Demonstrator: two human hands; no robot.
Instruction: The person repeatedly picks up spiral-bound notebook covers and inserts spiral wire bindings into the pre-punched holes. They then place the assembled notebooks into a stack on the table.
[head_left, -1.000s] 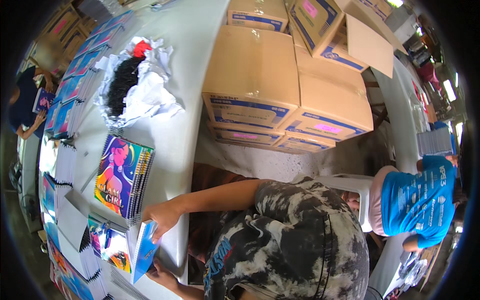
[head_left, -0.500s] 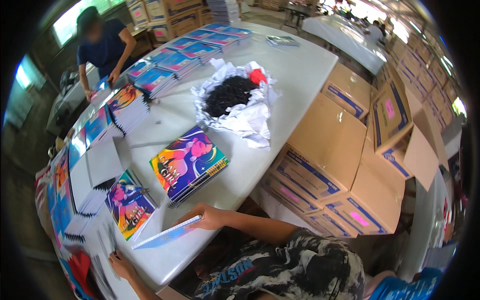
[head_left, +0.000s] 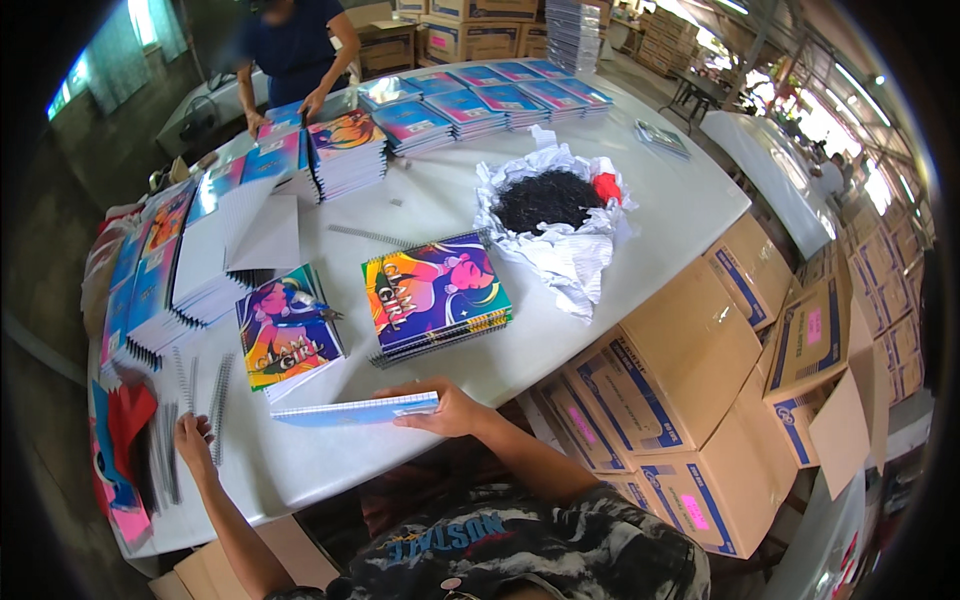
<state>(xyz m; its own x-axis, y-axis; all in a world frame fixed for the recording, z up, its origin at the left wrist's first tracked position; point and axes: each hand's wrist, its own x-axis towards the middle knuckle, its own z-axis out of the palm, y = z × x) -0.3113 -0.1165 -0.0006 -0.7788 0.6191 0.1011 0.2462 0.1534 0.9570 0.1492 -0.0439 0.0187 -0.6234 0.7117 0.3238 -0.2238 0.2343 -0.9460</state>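
My right hand [head_left: 452, 408] grips an unbound notebook [head_left: 355, 410] with a blue cover, tilted so that its punched edge faces up, over the near side of the table. Farther left, my left hand [head_left: 195, 438] has its fingers curled at the lower end of a thin spiral binding coil [head_left: 186, 382]. Beside it lie another coil [head_left: 221, 400] and several more coils [head_left: 165, 455]. Ahead of my hands, cutting pliers [head_left: 316, 312] rest on a colourful notebook [head_left: 280, 345]. To its right sits a stack of coil-bound notebooks [head_left: 437, 290].
Crumpled white paper [head_left: 570, 255] holds a black tangled heap [head_left: 545, 202] and a red piece. Notebook stacks [head_left: 345, 155] line the table's left and far sides. A person [head_left: 292, 50] works at the far left. Cardboard boxes [head_left: 650, 370] stand right of the table.
The view has swung left, so the scene sits farther right. My left hand has moved forward among the coils. The notebook in my right hand now lies more level.
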